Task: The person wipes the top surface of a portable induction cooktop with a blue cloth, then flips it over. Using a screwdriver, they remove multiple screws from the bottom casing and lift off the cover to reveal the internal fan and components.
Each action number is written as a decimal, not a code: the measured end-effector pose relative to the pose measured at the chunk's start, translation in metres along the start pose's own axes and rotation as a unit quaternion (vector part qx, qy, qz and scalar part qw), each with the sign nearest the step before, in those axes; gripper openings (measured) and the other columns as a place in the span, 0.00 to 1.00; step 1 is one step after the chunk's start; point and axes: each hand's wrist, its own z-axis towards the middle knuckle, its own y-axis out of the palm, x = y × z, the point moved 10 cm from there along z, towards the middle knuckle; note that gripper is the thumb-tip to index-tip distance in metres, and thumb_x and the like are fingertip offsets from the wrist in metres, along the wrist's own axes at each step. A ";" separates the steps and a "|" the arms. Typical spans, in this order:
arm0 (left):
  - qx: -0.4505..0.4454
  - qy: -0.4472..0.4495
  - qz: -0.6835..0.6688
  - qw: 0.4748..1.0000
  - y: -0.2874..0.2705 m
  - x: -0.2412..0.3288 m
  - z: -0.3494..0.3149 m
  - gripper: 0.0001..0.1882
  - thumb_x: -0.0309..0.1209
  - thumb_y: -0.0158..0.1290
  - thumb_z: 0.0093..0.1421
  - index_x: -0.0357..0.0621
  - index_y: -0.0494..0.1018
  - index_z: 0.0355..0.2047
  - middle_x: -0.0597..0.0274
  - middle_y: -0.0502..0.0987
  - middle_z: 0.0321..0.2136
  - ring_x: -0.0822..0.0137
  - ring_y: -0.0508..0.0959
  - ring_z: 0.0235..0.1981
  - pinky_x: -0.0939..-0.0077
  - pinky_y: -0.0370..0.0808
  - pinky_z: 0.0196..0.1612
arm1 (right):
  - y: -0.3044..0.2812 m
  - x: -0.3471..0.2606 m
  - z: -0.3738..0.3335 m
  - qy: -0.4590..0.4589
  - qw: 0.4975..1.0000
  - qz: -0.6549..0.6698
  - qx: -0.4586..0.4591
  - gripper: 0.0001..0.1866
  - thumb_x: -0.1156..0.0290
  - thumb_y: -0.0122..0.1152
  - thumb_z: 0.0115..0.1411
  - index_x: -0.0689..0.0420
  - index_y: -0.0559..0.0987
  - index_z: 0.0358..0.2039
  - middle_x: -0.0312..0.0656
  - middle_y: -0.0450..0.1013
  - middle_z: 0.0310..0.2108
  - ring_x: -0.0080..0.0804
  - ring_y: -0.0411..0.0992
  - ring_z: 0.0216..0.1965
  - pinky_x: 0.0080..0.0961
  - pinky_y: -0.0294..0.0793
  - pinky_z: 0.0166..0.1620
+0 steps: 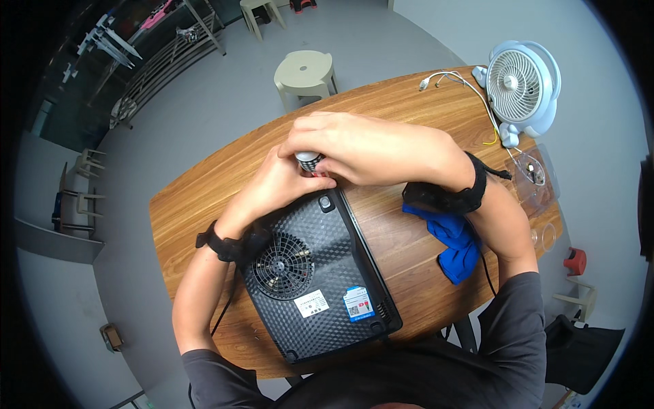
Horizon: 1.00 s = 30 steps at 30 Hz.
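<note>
My left hand [286,178] and my right hand [325,142] are closed together around a small cylinder with a white top and a black-and-white checked side [310,162]. It looks like a small bottle or can, and its lower part is hidden by fingers. Just beneath the hands, the far end of a black appliance [272,327] lies bottom up on the table, probably an induction cooker. Its textured underside has a round fan grille [279,266], a white label [312,304], a blue-and-white sticker [358,304] and a round foot [325,202] close to my left thumb.
A crumpled blue cloth [453,249] lies under my right forearm on the wooden table [197,211]. At the far right stand a white fan [514,82], a white cable [470,85] and a clear plastic tray [541,194]. A beige stool [303,71] stands beyond the table.
</note>
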 end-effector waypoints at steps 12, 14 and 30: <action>0.042 0.022 0.043 0.998 -0.006 0.009 -0.002 0.22 0.33 0.71 0.53 0.34 0.77 0.43 0.52 0.83 0.36 0.59 0.83 0.39 0.65 0.80 0.43 | 0.001 0.004 0.004 0.060 0.998 -0.021 0.003 0.19 0.73 0.64 0.62 0.60 0.75 0.53 0.46 0.72 0.48 0.49 0.72 0.51 0.42 0.74 0.54; 0.032 0.035 0.016 0.999 -0.005 0.008 -0.004 0.21 0.33 0.71 0.54 0.34 0.77 0.43 0.52 0.83 0.37 0.60 0.83 0.41 0.65 0.80 0.44 | 0.001 -0.003 0.003 0.010 1.000 0.008 0.006 0.19 0.75 0.63 0.60 0.61 0.75 0.53 0.46 0.73 0.48 0.49 0.72 0.52 0.41 0.74 0.56; -0.015 0.012 0.054 0.998 -0.003 0.008 -0.005 0.22 0.30 0.72 0.52 0.33 0.76 0.43 0.56 0.83 0.37 0.65 0.83 0.40 0.68 0.81 0.43 | -0.002 0.006 -0.003 0.017 1.000 0.003 0.025 0.21 0.71 0.68 0.59 0.60 0.75 0.52 0.47 0.72 0.47 0.50 0.74 0.49 0.42 0.76 0.53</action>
